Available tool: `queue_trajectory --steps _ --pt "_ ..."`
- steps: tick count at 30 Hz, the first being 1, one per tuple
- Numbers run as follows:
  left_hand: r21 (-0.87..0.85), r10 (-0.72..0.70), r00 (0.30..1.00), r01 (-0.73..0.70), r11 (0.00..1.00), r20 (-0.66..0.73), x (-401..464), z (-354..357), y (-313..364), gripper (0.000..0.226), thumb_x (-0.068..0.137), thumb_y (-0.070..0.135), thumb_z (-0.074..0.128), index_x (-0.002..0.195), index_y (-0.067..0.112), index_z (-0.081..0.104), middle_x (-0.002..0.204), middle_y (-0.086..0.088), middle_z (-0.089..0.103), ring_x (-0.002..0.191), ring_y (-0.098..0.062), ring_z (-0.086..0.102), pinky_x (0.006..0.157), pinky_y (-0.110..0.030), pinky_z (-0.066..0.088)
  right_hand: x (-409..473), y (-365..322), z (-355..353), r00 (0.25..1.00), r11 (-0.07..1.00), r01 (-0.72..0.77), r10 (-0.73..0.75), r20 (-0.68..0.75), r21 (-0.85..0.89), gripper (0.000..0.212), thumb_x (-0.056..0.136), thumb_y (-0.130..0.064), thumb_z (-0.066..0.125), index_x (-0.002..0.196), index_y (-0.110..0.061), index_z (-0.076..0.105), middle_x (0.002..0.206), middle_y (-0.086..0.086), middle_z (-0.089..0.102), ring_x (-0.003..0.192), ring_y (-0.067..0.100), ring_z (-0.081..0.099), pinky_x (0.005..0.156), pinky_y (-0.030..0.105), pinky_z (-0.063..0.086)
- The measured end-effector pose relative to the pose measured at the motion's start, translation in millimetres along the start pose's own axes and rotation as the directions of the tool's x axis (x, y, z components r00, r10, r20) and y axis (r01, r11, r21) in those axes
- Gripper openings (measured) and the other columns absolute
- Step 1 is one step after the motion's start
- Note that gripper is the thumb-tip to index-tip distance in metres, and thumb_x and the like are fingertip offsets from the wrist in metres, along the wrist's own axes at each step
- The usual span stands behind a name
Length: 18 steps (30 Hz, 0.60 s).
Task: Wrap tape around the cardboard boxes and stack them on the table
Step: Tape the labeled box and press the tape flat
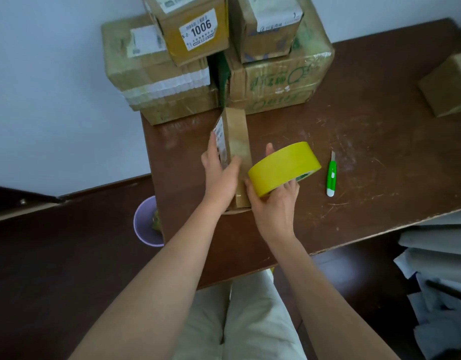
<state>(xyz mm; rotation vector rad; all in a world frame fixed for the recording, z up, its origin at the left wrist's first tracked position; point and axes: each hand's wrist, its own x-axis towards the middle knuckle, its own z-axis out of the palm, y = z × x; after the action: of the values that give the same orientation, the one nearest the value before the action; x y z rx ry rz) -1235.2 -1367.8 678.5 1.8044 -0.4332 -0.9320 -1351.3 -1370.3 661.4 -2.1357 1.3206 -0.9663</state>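
Your right hand (272,201) grips the glossy yellow tape roll (285,168) beside the slim cardboard box (238,144), which your left hand (220,172) clasps upright.

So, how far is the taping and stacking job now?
Done: four boxes stand stacked in two layers at the back of the table. In hand: the left hand steadies a thin box on edge; the right hand holds the yellow tape roll against it. Left: wrapping it, stacking it, and the box at the right edge.

Stacked boxes (187,27): tops cut off by upper edge. Side box (449,85): cropped at right edge. Purple bin (146,222): partly hidden behind table (367,152). Label print on held box (237,141): illegible.
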Motion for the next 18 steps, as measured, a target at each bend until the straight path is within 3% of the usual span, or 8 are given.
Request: queue_trajectory --steps 2,4,6,8,10,11,15,18 --pt "0.036 -0.054 0.998 0.054 0.998 0.02 8.9 -3.4 14.6 0.08 0.094 0.022 0.061 0.158 0.03 0.012 0.146 -0.004 0.025 0.129 -0.015 0.041 0.097 -0.021 0.031 -0.3 -11.6 -1.4 1.0 0.998 -0.024 0.023 0.017 0.051 0.069 0.09 -0.029 0.069 0.148 -0.03 0.033 0.145 0.004 0.054 0.121 0.027 0.044 0.094 0.023 0.023" --pt "0.134 -0.133 0.99 0.126 0.983 0.04 13.6 -5.0 25.1 0.099 0.086 0.04 0.073 0.158 0.031 0.005 0.154 -0.009 0.019 0.134 -0.025 0.04 0.101 -0.031 0.035 -2.5 -19.0 -0.1 0.999 0.994 -0.046 0.043 0.033 0.097 0.069 0.087 -0.028 0.073 0.144 -0.035 0.033 0.138 0.009 0.06 0.12 0.031 0.048 0.097 0.025 0.025" --pt "0.221 -0.106 0.994 0.096 0.971 0.038 16.1 -9.3 24.2 0.113 0.075 0.044 0.082 0.157 0.034 0.005 0.151 -0.011 0.029 0.132 -0.028 0.044 0.104 -0.037 0.039 -2.9 -23.7 0.2 0.984 0.961 -0.162 0.14 0.112 0.222 0.074 0.088 -0.039 0.072 0.148 -0.042 0.028 0.131 0.008 0.065 0.121 0.032 0.055 0.108 0.036 0.033" --pt "0.179 -0.051 0.998 0.046 0.983 0.026 18.1 -15.2 16.2 0.108 0.073 0.032 0.082 0.156 0.035 0.012 0.136 -0.004 0.048 0.121 -0.024 0.053 0.099 -0.036 0.045 -1.3 -29.9 -3.7 0.923 0.795 -0.383 0.315 0.219 0.47 0.087 0.09 -0.038 0.073 0.157 -0.042 0.017 0.121 0.004 0.07 0.119 0.024 0.062 0.105 0.041 0.046" --pt "0.136 -0.036 0.999 0.032 0.99 0.027 16.9 -19.6 11.6 0.1 0.078 0.019 0.076 0.156 0.033 0.015 0.123 0.005 0.055 0.108 -0.016 0.057 0.088 -0.029 0.044 -0.6 -36.3 -8.5 0.824 0.534 -0.549 0.476 0.307 0.644 0.089 0.092 -0.017 0.072 0.159 -0.03 0.016 0.107 -0.002 0.073 0.105 0.008 0.069 0.09 0.021 0.052" --pt "0.134 -0.028 0.999 0.023 0.991 0.035 16.5 -21.0 11.8 0.098 0.08 0.016 0.075 0.156 0.032 0.015 0.123 0.005 0.055 0.106 -0.014 0.056 0.086 -0.028 0.043 0.3 -39.0 -10.1 0.792 0.473 -0.578 0.522 0.317 0.665 0.087 0.092 -0.012 0.071 0.159 -0.027 0.017 0.103 -0.005 0.073 0.099 0.002 0.07 0.084 0.015 0.052" --pt "0.127 -0.031 0.998 0.023 0.992 0.063 17.4 -23.1 12.5 0.096 0.082 0.016 0.073 0.156 0.035 0.015 0.116 0.01 0.055 0.1 -0.01 0.055 0.084 -0.026 0.042 5.0 -33.9 -13.1 0.741 0.391 -0.61 0.59 0.321 0.689 0.083 0.089 -0.015 0.075 0.155 -0.033 0.029 0.108 0.006 0.075 0.099 0.007 0.071 0.094 0.025 0.053" --pt "0.134 -0.029 0.998 0.02 0.991 0.061 17.8 -24.2 11.2 0.096 0.081 0.016 0.074 0.155 0.035 0.016 0.115 0.01 0.056 0.101 -0.011 0.056 0.084 -0.026 0.043 8.7 -31.5 -14.4 0.763 0.395 -0.591 0.556 0.329 0.703 0.083 0.088 -0.009 0.076 0.154 -0.029 0.031 0.102 0.002 0.077 0.101 0.013 0.072 0.097 0.029 0.053"
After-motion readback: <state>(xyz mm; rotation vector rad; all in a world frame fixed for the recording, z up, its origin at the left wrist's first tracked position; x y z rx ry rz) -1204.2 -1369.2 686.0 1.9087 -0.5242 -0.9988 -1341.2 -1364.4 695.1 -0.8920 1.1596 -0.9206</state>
